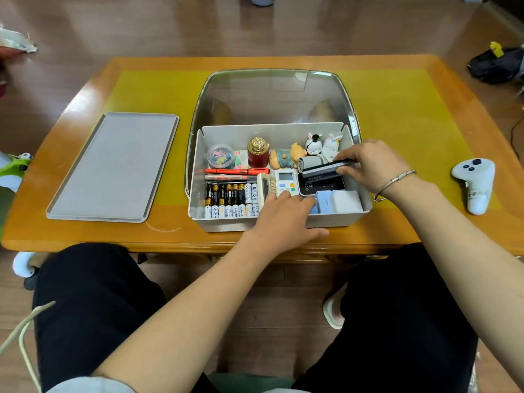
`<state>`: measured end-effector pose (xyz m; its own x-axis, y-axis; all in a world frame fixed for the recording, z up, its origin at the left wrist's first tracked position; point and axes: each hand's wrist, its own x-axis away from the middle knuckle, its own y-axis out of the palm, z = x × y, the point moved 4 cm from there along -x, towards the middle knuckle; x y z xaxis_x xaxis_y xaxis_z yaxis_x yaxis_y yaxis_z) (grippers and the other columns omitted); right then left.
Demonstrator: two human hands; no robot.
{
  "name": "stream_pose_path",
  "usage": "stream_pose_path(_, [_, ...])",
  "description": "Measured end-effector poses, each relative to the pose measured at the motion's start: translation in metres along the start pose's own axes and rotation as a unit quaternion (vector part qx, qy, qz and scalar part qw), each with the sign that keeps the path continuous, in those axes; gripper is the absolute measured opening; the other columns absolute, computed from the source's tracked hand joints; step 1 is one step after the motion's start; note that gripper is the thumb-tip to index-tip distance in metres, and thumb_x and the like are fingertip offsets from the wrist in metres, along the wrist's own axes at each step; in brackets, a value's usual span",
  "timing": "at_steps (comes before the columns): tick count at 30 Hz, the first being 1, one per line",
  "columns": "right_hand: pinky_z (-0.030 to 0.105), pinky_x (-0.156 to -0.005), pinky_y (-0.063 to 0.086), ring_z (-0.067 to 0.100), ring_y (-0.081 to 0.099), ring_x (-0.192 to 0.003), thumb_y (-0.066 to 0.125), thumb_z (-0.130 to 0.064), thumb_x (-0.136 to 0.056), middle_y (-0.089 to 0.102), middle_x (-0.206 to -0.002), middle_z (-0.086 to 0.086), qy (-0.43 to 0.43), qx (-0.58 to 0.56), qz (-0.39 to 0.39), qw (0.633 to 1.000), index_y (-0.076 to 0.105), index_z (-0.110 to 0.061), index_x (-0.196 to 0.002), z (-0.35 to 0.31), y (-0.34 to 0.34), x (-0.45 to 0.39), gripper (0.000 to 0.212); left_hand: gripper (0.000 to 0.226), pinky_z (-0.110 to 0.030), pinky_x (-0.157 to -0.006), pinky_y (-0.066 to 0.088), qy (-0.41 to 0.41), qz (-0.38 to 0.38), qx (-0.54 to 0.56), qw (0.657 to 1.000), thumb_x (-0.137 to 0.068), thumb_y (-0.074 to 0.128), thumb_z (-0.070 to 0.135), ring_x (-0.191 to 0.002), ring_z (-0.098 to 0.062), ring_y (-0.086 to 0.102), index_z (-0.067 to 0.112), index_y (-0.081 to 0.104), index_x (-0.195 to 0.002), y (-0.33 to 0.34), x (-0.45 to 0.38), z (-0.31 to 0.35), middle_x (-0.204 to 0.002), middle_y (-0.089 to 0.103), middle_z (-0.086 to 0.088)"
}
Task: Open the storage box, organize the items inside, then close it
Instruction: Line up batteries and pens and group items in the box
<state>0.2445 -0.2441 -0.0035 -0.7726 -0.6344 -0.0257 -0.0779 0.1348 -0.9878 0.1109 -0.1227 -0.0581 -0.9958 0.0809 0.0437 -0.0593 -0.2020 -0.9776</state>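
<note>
A white storage box [198, 154] stands open on the table, its clear lid [272, 92] tipped back behind it. Inside lie rows of batteries [231, 199], pens [235, 172], a tub of clips [220, 156], a red bottle [258, 154], small figurines [320, 144], a calculator [263, 185], a white remote [286, 180] and pale blue and white packs [338, 201]. My right hand [371, 163] pinches a dark flat device [323, 170] above a black one at the box's right. My left hand [286, 217] rests over the front rim, fingers straight on the remote.
A grey tray [113, 168] lies on the table left of the box. A white game controller [475, 181] sits at the right end of the table. The yellow mat [397, 109] covers the middle. My knees are under the near edge.
</note>
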Motion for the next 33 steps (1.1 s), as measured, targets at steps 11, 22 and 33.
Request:
stream_pose_path(11, [0.031,-0.078,0.044,0.026,0.059,-0.104,0.065,-0.025,-0.086,0.069,-0.107,0.002,-0.006,0.049,-0.061,0.997,0.067,-0.029,-0.112,-0.009,0.011,-0.002,0.027,0.051,-0.04,-0.093,0.035,0.002,0.039,-0.015,0.999,-0.089,0.054,0.051,-0.116,-0.024,0.048,0.018,0.05,-0.128,0.005,0.0,0.002,-0.124,0.058,-0.002])
stream_pose_path(22, [0.035,-0.084,0.037,0.029,0.059,-0.106,0.057,-0.023,-0.09,0.067,-0.112,0.002,0.007,0.09,-0.018,0.996,0.064,-0.028,-0.114,0.001,0.014,-0.002,0.026,0.089,-0.049,-0.101,0.031,-0.044,-0.1,0.052,0.993,-0.076,0.054,0.074,-0.127,-0.03,0.034,0.022,0.033,-0.145,0.009,-0.038,0.006,-0.136,0.041,-0.009])
stream_pose_path(33, [0.033,-0.079,0.049,0.026,0.061,-0.1,0.064,-0.025,-0.087,0.069,-0.107,0.001,-0.007,0.079,-0.081,0.994,0.066,-0.027,-0.11,-0.002,0.02,-0.001,0.024,0.074,-0.043,-0.092,0.034,-0.021,-0.039,0.042,0.998,-0.077,0.06,0.067,-0.114,-0.027,0.046,0.015,0.045,-0.127,0.005,-0.036,0.008,-0.122,0.057,-0.006])
